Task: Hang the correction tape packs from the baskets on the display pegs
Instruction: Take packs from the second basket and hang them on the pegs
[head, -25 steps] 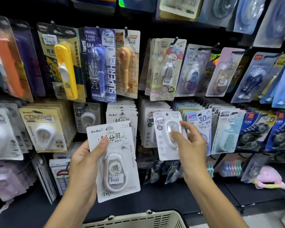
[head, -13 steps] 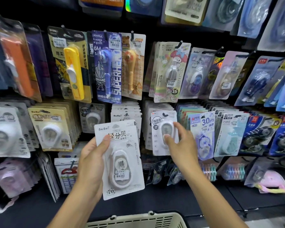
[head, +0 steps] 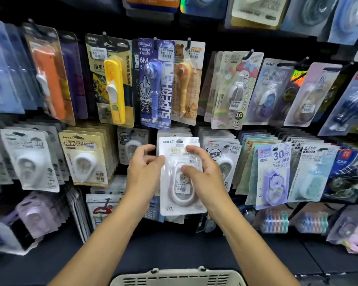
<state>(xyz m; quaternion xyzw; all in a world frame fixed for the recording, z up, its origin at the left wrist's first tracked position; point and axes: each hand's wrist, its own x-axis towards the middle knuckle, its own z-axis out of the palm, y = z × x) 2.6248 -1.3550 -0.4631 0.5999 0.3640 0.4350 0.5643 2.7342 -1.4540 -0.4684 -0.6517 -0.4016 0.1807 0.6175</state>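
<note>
A white BoBo correction tape pack (head: pixel 181 195) is held upright against the middle row of the display, in front of a stack of the same packs. My left hand (head: pixel 143 172) grips its left edge with the thumb on the front. My right hand (head: pixel 203 174) holds its right side, fingers curled over the card and thumb on the clear blister. The pack's hang hole (head: pixel 179 140) sits at the top, level with the peg row; the peg itself is hidden behind the card.
Pegs above carry a yellow pack (head: pixel 114 87), a blue SUPERHERO pack (head: pixel 156 85) and a My Melody pack (head: pixel 236 89). A white pack (head: pixel 225 162) and a purple 30m pack (head: pixel 274 174) hang to the right. A beige basket (head: pixel 178 278) sits below at the frame's bottom edge.
My left hand carried the BoBo pack up and right onto the middle stack. My right hand left the white pack it was hanging and came over to hold the BoBo pack.
</note>
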